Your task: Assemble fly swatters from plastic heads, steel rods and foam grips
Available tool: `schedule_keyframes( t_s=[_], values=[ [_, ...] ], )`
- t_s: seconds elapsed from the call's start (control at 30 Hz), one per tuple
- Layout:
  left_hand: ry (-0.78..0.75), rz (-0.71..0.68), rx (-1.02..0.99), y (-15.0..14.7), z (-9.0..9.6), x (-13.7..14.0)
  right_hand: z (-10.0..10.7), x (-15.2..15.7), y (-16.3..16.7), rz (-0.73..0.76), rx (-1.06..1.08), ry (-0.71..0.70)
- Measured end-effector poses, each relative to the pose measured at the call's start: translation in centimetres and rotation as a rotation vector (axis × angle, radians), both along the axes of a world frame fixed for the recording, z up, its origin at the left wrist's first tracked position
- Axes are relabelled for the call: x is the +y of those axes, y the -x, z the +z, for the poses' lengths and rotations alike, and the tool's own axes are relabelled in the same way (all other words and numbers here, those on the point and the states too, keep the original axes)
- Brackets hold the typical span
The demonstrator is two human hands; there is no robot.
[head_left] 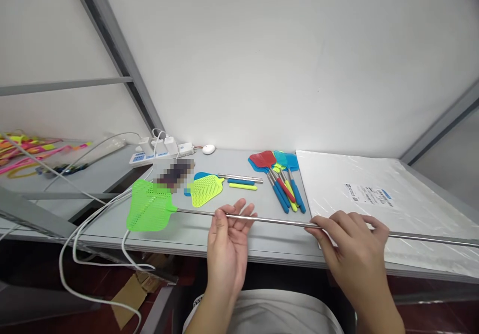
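A fly swatter with a bright green perforated head [149,207] and a long thin metal rod [277,220] lies across both my hands, above the table's front edge. Palm up, my left hand [230,237] pinches the rod between thumb and forefinger, fairly near the head; its other fingers are loosely curled. My right hand [352,247] grips the rod farther right, back of the hand upward. The rod's far end runs out of view at the right. Behind my left hand lie a yellow swatter head [205,191], a yellow handle [243,187] and short metal rods [240,177].
Several swatters with blue handles [280,197] are piled at the back. A white wrapped package [337,174] covers the table's right side. At the left are a power strip [160,154], a white earbud case [208,149] and loose cables [77,244]. Metal frame posts stand at both sides.
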State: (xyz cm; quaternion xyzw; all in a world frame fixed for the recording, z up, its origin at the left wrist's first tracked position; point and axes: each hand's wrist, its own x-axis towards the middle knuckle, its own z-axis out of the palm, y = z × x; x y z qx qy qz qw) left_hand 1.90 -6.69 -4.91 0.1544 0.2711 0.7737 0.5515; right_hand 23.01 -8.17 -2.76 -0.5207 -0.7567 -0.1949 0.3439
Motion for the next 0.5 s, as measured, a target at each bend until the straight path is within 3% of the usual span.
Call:
schedule_keyframes(
  t_s=[0.1,0.23,0.37,0.5],
  values=[
    [-0.004,-0.075,0.023,-0.9,-0.1,-0.8,0.0,-0.1,0.5,0.016,-0.013,0.027],
    [-0.038,-0.134,0.108,-0.4,0.2,-1.0,-1.2,0.3,-1.4,0.086,0.039,0.059],
    [-0.053,0.092,0.061,2.8,1.1,-0.1,-2.0,0.7,-3.9,0.077,0.061,0.065],
    [-0.005,0.282,-0.004,5.0,1.5,0.8,-1.9,0.5,-3.9,0.065,0.055,0.042]
  ],
)
